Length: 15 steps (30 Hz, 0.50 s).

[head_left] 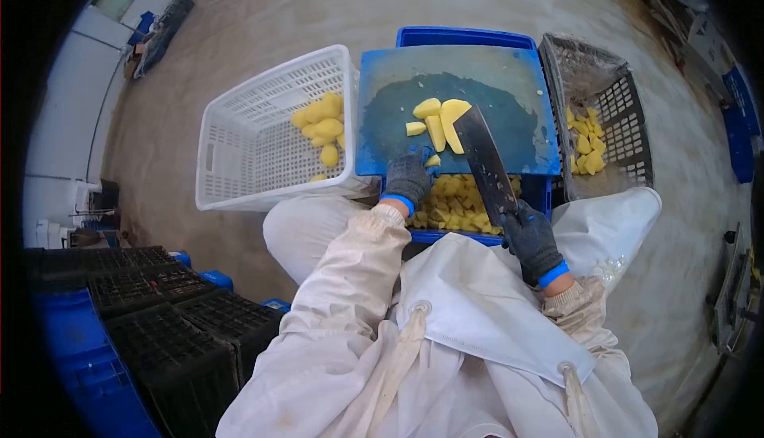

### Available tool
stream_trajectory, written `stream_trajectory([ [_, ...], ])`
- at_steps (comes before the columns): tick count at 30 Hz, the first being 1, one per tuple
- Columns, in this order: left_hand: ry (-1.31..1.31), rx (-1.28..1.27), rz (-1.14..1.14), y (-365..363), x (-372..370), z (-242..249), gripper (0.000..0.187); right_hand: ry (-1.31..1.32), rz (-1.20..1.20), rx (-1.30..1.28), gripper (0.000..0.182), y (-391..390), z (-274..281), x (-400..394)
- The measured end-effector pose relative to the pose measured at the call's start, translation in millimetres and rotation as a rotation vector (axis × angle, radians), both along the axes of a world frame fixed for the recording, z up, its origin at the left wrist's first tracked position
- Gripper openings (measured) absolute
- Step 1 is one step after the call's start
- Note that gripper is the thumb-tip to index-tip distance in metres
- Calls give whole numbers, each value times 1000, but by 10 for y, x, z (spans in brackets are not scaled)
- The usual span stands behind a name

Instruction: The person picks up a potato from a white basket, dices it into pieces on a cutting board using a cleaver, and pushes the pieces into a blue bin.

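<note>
My right hand point(532, 239), in a dark glove, grips a wide-bladed cleaver point(485, 166). The blade points up and left over the cutting board point(509, 80), its tip beside a large cut potato piece point(454, 126). Smaller potato chunks point(426, 108) lie just left of it on the wet blue surface. At the board's front edge, my gloved left hand point(409, 175) has its fingers closed on a small potato piece point(433, 160). Below that edge, many cut potato pieces point(458, 203) fill the blue crate point(465, 37) under the board.
To the left stands a white perforated crate point(227, 187) with several whole peeled potatoes point(325, 126). A dark crate point(625, 132) at the right holds cut potatoes point(587, 140) and a plastic liner. Black crates point(171, 342) are at the lower left.
</note>
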<state>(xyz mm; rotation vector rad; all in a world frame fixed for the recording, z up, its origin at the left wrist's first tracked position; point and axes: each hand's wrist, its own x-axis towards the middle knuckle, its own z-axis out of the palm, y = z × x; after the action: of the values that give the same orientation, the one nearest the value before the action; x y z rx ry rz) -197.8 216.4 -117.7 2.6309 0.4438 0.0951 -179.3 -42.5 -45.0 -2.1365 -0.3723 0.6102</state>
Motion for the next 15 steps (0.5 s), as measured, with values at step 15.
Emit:
stream_trajectory([
  [15, -106, -114, 331, 467, -257, -103, 28, -368, 407, -248, 26, 675, -19, -102],
])
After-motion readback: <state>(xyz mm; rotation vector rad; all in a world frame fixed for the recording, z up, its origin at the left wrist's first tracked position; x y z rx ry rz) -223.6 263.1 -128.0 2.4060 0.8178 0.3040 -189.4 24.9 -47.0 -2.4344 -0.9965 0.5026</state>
